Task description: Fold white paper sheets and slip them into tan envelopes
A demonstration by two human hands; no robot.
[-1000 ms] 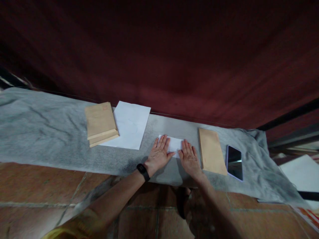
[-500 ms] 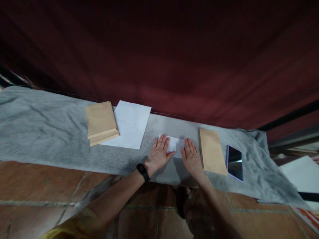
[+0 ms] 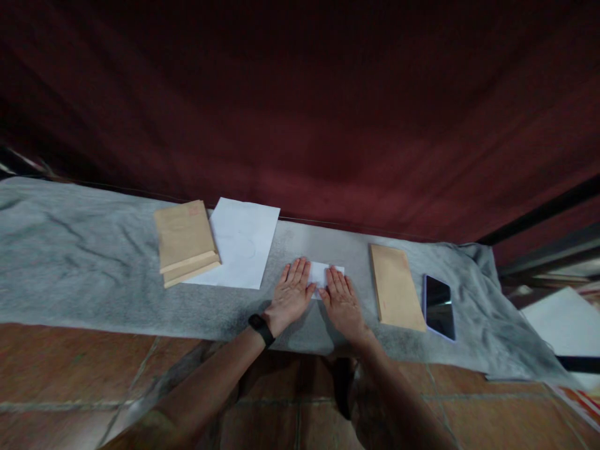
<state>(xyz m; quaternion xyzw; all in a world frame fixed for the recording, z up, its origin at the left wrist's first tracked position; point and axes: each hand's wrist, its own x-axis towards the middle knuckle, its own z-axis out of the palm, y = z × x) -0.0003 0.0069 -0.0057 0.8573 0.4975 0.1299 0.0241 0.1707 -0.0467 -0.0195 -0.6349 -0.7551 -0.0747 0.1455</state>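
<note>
A small folded sheet of white paper (image 3: 319, 272) lies flat on the grey cloth, partly covered by both hands. My left hand (image 3: 291, 291) presses on its left end, palm down with the fingers stretched out; a black band is on that wrist. My right hand (image 3: 344, 302) lies flat over the right part of the paper, fingers extended. The thumbs point toward each other near the paper's lower edge. To the right of my right hand is a brown envelope (image 3: 398, 287).
A stack of brown envelopes (image 3: 184, 234) overlaps larger white sheets (image 3: 246, 244) on the left. A phone (image 3: 439, 306) lies at the right on the grey cloth (image 3: 94, 269). Dark red fabric (image 3: 300, 137) hangs behind, and floor tiles (image 3: 60, 362) show in front.
My right hand has slid left across the folded paper, closer to my left hand. The left hand stays flat on the paper's left end. The view has shifted slightly.
</note>
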